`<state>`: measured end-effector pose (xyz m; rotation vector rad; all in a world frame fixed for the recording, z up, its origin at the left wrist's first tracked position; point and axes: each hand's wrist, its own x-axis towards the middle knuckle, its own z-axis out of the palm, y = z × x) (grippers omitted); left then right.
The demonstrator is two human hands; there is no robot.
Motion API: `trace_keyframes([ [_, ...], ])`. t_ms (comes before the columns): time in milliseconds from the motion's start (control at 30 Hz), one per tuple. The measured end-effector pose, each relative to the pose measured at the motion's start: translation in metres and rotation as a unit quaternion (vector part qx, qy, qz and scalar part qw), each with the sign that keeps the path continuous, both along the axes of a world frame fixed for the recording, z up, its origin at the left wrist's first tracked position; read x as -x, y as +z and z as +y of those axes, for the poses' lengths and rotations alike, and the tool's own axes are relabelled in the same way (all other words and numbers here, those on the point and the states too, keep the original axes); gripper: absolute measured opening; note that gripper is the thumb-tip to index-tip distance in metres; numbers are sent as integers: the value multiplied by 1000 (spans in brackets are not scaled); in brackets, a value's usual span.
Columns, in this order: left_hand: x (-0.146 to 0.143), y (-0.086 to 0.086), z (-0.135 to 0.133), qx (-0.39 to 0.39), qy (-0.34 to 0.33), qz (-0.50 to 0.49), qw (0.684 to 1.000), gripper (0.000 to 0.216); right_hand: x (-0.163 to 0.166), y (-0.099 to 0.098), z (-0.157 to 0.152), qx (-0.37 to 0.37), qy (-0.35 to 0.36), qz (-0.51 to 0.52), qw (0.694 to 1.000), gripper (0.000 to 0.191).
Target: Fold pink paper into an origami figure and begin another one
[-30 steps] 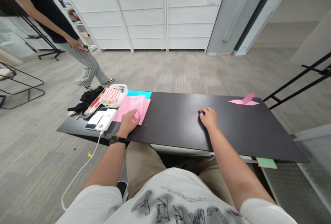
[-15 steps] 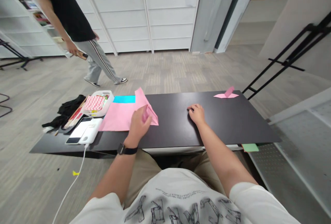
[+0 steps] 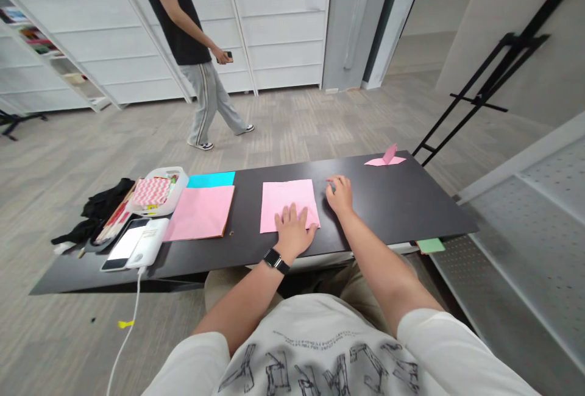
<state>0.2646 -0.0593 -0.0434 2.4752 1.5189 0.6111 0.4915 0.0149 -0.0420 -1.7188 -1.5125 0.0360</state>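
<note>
A square sheet of pink paper (image 3: 287, 192) lies flat on the dark table (image 3: 256, 250) in front of me. My left hand (image 3: 294, 234), wearing a watch, rests on its lower right part with the fingers spread. Just right of the sheet, my right hand (image 3: 340, 196) rests on the tabletop, fingers loosely curved and a gap between thumb and forefinger; I see nothing held in it. To the left is a stack of pink paper (image 3: 200, 212), with blue paper (image 3: 211, 180) showing behind it. A folded pink paper figure (image 3: 386, 159) stands at the far right.
On the left end are a white basket (image 3: 181, 183) of small items, a phone (image 3: 123, 245) and a white power bank (image 3: 148, 243) with a cable hanging down. Beyond the table a person (image 3: 183, 24) holds a phone. A black metal stand (image 3: 479, 100) rises behind the right end.
My left hand has brought a pink sheet from the stack to the middle of the table and flattened out on it. The person beyond has walked to the right.
</note>
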Motion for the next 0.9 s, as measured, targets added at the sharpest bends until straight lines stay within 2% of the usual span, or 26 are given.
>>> trace_keyframes([
  [133,-6,5,4,0,-9,-38,999,61,5,15,-10,11,52,-48,997,36],
  [233,11,20,33,-45,-12,-47,998,52,12,30,-11,10,89,-73,993,41],
  [333,31,27,69,-61,-51,-43,996,50,30,36,-5,27,150,-98,983,44],
  [400,39,21,86,-49,-69,-38,996,53,45,31,0,67,196,-138,969,46],
  [467,40,10,94,-30,-82,-13,996,55,57,20,2,111,212,-180,954,52],
  [533,38,-2,95,-20,-82,16,996,54,64,7,3,149,213,-200,945,56],
  [633,34,-13,91,-26,-73,36,996,54,63,-7,2,163,212,-207,941,59],
  [800,43,-14,97,-29,-64,25,997,57,60,-11,2,158,203,-211,943,60],
  [900,59,-9,111,-19,12,24,999,59,61,-10,2,155,202,-209,944,60],
])
